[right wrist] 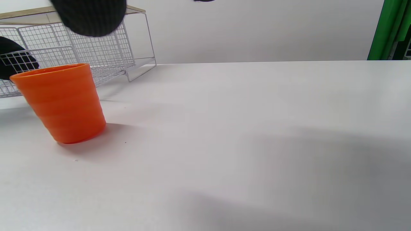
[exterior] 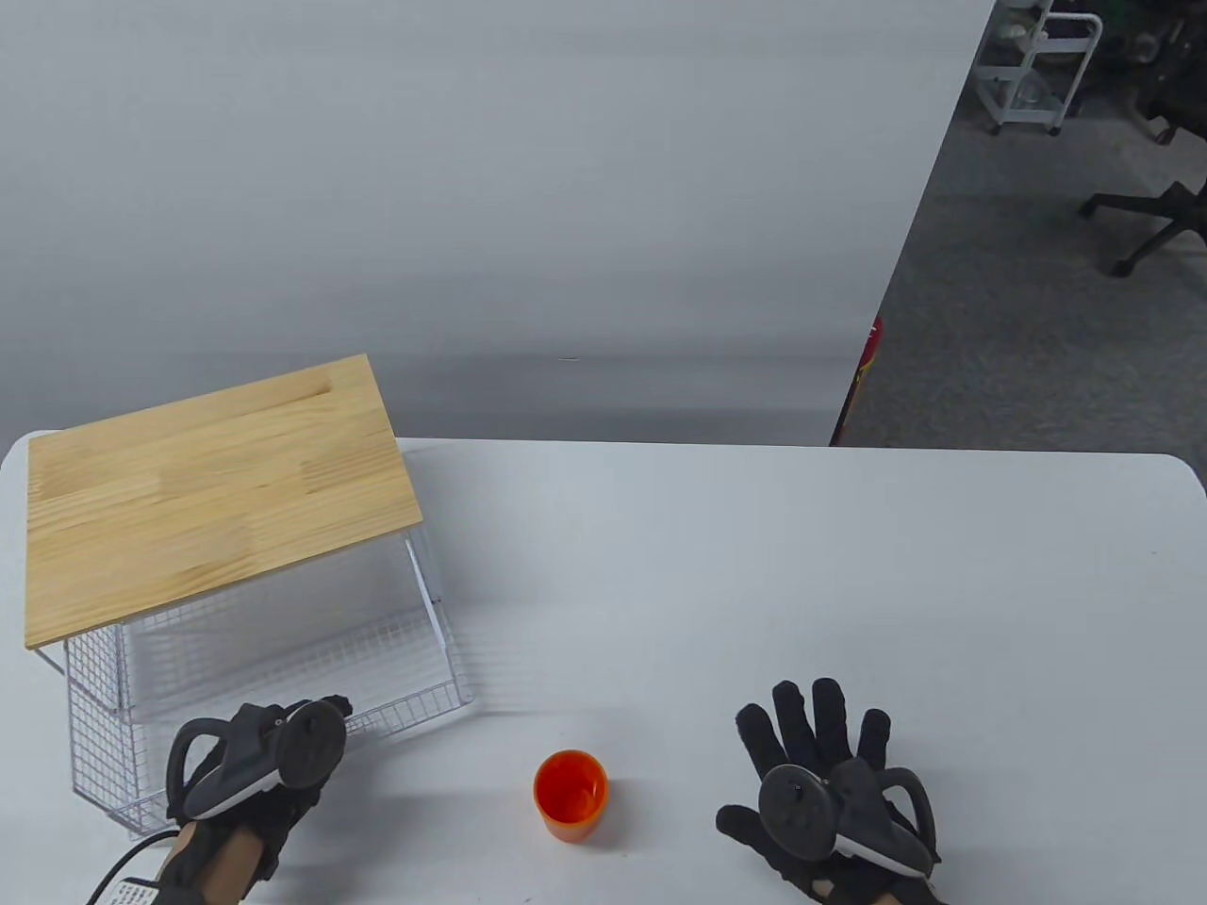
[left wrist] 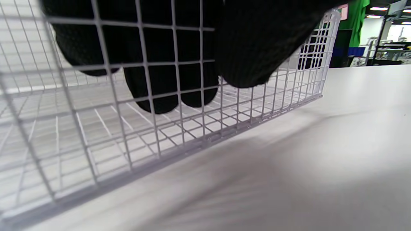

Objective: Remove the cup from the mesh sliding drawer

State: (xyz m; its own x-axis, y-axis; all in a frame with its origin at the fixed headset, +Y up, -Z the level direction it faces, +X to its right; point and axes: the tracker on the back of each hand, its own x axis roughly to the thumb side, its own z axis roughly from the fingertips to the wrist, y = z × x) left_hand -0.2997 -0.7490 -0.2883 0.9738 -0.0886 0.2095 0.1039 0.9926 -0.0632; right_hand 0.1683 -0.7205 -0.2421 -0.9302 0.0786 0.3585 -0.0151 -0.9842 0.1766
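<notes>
Table view: an orange cup stands upright on the white surface near its front edge, outside the white mesh sliding drawer and between the two gloved hands. The drawer is pulled forward from beneath a wooden top at the surface's left side. The left hand, a tracker strapped to its back, grips the drawer's front wall; in the left wrist view its fingers hang inside the mesh while the thumb stays on the outside of the wire. The right hand lies flat and spread on the surface near the front right, to the right of the cup and apart from it, holding nothing. In the right wrist view the cup stands in front of the drawer, its ribbed wall narrowing toward the base, with one dark fingertip at the upper edge of the frame.
</notes>
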